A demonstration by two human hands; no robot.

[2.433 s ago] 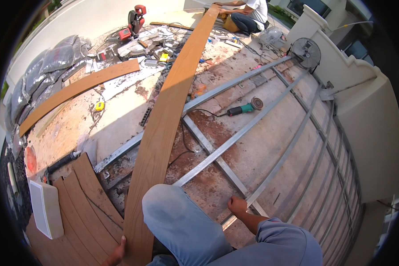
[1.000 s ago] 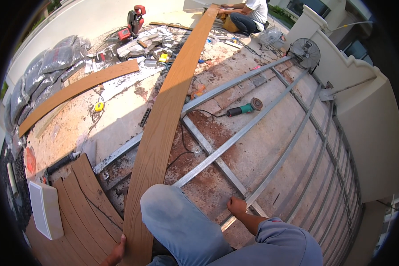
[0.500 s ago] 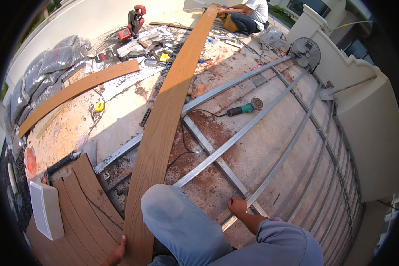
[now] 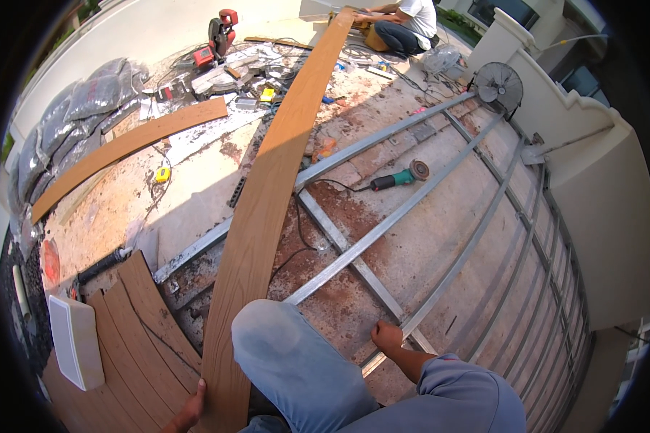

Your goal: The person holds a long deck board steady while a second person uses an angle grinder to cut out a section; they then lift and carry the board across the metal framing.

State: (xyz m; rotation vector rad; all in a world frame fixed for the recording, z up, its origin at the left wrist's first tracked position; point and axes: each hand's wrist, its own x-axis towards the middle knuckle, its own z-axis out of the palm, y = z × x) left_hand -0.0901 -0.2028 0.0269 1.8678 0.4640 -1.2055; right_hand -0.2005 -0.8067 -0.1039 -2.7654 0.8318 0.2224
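A long brown wood-grain decking board [image 4: 267,187] slants from my lower left up to the far end of the work area. My left hand [image 4: 190,410] grips its near left edge, thumb along the side, the other fingers partly hidden. Beside the board is my bent knee in light blue trousers. My right hand [image 4: 387,336] is closed in a fist by a joint of the steel tube frame [image 4: 404,325]; whatever its fingers may hold is hidden. At the board's far end a crouching person [image 4: 404,29] has their hands near it.
Laid decking [image 4: 133,339] and a white box [image 4: 76,343] lie at left. An angle grinder [image 4: 401,175] rests on the ground between steel tubes. Beyond are a loose board [image 4: 130,148], grey bags [image 4: 87,108], a red cut-off saw [image 4: 217,36] and a fan [image 4: 497,86].
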